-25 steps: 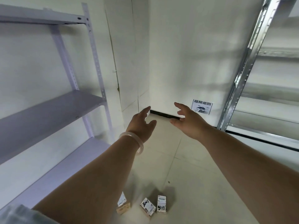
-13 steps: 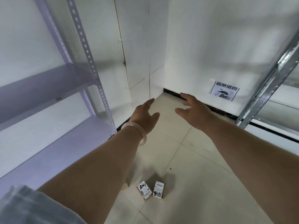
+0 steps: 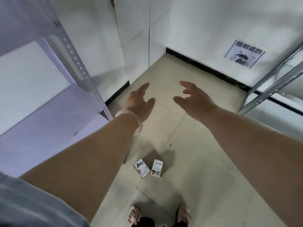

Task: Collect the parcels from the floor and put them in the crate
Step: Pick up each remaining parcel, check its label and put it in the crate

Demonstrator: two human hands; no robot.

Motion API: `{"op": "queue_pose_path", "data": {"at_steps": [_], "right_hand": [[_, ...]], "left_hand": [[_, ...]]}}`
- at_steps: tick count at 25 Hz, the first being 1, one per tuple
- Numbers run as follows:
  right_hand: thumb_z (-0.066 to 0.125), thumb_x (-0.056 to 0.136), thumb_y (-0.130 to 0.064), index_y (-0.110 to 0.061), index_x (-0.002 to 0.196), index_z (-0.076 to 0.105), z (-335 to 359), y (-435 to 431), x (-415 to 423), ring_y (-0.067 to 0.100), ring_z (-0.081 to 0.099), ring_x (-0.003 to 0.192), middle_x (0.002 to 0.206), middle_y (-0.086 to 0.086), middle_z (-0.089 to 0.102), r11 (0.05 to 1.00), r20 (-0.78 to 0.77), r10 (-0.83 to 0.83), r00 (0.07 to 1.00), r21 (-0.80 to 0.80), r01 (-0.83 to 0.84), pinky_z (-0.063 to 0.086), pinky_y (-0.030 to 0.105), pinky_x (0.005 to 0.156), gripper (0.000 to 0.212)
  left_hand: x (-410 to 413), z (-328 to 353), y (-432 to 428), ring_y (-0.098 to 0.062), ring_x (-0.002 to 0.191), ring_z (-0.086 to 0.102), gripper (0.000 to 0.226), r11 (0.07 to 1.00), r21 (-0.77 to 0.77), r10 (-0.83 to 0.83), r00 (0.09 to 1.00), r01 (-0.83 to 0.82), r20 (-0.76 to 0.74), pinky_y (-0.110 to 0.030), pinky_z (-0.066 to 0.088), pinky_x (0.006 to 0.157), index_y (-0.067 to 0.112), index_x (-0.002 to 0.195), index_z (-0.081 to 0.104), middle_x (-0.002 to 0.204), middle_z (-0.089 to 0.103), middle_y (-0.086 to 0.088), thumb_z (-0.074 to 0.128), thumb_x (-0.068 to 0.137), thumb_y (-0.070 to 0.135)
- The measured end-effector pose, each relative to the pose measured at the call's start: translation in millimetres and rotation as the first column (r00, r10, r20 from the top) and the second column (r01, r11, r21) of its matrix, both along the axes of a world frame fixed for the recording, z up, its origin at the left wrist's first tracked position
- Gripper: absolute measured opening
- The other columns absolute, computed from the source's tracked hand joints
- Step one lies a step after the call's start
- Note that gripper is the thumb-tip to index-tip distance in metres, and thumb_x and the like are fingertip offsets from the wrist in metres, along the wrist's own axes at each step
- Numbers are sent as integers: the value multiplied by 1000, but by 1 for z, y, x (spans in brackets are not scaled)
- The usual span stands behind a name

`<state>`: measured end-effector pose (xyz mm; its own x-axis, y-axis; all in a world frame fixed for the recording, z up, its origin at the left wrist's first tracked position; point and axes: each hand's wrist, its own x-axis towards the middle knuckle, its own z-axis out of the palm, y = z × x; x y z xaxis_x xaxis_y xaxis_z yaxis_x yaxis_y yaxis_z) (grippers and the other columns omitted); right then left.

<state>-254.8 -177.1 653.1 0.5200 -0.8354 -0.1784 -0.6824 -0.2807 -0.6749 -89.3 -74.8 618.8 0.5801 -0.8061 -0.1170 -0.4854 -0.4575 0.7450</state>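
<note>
1. My left hand (image 3: 139, 100) and right hand (image 3: 195, 100) are empty, fingers spread wide.
2. Left parcel (image 3: 142, 167) and right parcel (image 3: 157, 167) sit just beside each other on the floor (image 3: 205, 169), away from its edges.
3. Risks: grabbing one may nudge the other; crate not in view.

We look down on a pale tiled floor (image 3: 205, 185) with thin grout lines, edged by a black skirting (image 3: 205, 66) where it meets the walls. Two small parcels lie on it just beside each other. The left parcel (image 3: 142, 168) sits at a slant, with black handwriting on its white label. The right parcel (image 3: 157, 168) carries a barcode label and a black scrawl. A dark speck (image 3: 170, 145) marks a tile just beyond them. Our left foot (image 3: 134, 214) and right foot (image 3: 183, 215), in sandals, stand near the parcels. A lilac shelf post (image 3: 107, 112) and a grey metal rack (image 3: 262, 95) stand at the floor's two sides.
</note>
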Motion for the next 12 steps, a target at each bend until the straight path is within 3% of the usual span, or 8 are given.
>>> {"op": "queue_pose_path", "data": {"at_steps": [5,12], "right_hand": [[60,88,-40,-39,142,33,-144,-25,6,18,50,124,141,3,42,988,-143,102,984,128,-84,39,37,107,60],[59,89,-40,-38,143,32,-394,-70,-6,22,53,121,145,5,39,963,-314,119,942,269,-32,44,36,101,60]], "left_hand": [[2,-154,-9,-21,122,52,57,983,184,3,996,14,-93,-44,42,104,39,142,34,140,46,-2,54,89,38],[-19,-403,-14,-24,122,50,61,907,418,-6,995,47,-98,-39,38,107,40,145,27,139,44,-6,54,91,35]]}}
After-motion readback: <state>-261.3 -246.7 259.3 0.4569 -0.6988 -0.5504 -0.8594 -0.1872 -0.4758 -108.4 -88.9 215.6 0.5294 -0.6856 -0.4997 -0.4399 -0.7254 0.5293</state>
